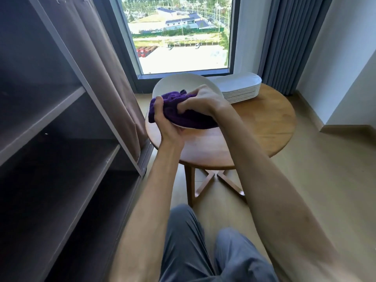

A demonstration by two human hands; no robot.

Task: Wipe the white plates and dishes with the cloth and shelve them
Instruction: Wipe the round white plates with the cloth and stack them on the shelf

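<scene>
Wiping: right hand (200, 102) bunches purple cloth (183, 112) on white dish (179, 83)
Left hand (164, 119): grips dish rim, 7 o'clock
Shelf (61, 151): 9 o'clock, left hand nearer

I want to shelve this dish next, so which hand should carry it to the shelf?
Probably the left hand: it grips the white oval dish nearest the dark shelf unit; the right hand holds the purple cloth.
</scene>
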